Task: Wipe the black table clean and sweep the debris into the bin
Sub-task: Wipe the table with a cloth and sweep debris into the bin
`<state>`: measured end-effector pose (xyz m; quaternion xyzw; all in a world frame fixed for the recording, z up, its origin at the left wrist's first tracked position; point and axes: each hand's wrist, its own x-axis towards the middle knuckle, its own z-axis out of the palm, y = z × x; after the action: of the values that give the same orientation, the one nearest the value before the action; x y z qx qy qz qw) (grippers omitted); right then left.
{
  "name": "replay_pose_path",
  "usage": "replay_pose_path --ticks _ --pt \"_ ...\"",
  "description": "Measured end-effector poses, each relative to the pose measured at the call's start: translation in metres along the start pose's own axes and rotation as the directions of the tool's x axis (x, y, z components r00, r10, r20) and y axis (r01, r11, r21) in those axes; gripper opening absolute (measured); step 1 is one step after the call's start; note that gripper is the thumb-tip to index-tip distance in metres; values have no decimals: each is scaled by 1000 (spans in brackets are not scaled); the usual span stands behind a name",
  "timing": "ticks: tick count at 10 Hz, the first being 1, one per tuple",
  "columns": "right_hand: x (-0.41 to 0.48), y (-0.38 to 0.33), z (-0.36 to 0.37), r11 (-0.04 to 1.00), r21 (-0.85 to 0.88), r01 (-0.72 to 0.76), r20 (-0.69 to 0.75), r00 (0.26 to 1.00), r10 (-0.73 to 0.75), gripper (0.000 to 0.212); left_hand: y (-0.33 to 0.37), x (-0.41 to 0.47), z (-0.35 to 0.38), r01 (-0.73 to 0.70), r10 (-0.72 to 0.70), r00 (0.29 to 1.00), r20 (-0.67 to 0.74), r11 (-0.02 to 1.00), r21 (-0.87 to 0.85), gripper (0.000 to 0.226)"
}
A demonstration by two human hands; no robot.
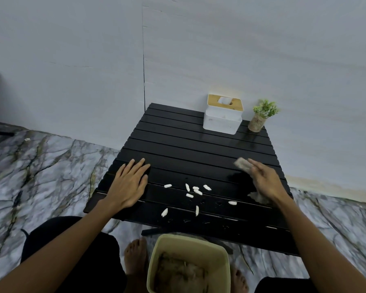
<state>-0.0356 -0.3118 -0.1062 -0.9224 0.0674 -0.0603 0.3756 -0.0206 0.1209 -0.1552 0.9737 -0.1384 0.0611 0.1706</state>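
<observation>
From the head camera, looking down, a black slatted table (184,149) stands against a pale wall (220,49) on a marbled grey floor (40,166). The left hand (128,183) lies flat on the near left part of the table, palm down, fingers stretched out and slightly spread, with nothing in its grasp. The right hand (262,179) is on the near right part of the table, its outline blurred, fingers curled over a crumpled brownish cloth (243,164); one end of the cloth sticks out beyond the fingertips on the far side and another bit shows under the wrist on the near side. Between the two hands, on the near slats, lie scattered small white pieces of debris (195,190): a loose cluster in the middle, one piece closer to the left hand, one closer to the right hand, and two nearer the front edge. Below the near edge of the table, on the floor, stands a pale green bin (188,244), open at the top, with brownish crumpled material inside. Bare feet (135,256) show on either side of the bin. At the far right corner of the table a white tissue box (222,121) with a wooden lid stands near the wall, and just to its right a small green plant (262,115) in a light pot.
</observation>
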Motion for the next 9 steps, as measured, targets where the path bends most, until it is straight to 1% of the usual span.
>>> replay_pose_path --ticks 1,2,3,4,5,6,7,8,9 --pt "-11 33 14 979 -202 38 36 999 -31 48 3 -6 1 -5 5 1000 9 1000 8 66" --pt "-21 29 34 959 -273 71 34 997 -65 50 5 -8 1 3 -3 1000 7 1000 1 67" --pt "-34 8 53 963 -259 69 16 998 -67 49 6 -10 2 10 -10 1000 10 1000 -2 68" --pt "-59 -18 78 963 -246 113 31 994 -108 49 6 -11 3 10 -10 1000 5 1000 2 67" --pt "-77 -39 100 971 -164 174 118 981 -156 49 6 -10 4 15 -15 1000 2 1000 3 66" --pt "-88 -57 103 975 66 211 141 966 -218 46 6 -10 3 18 -18 1000 -5 1000 -7 66" --pt "-94 -60 76 977 164 135 -40 991 -130 42 6 -11 3 18 -18 1000 4 1000 -3 66" --pt "-98 -26 46 996 79 35 -194 981 -19 42 6 -11 3 16 -16 1000 3 1000 -6 66" --pt "-110 12 40 991 -117 -58 -173 984 37 46 6 -11 3 14 -14 1000 -6 1000 -15 65"
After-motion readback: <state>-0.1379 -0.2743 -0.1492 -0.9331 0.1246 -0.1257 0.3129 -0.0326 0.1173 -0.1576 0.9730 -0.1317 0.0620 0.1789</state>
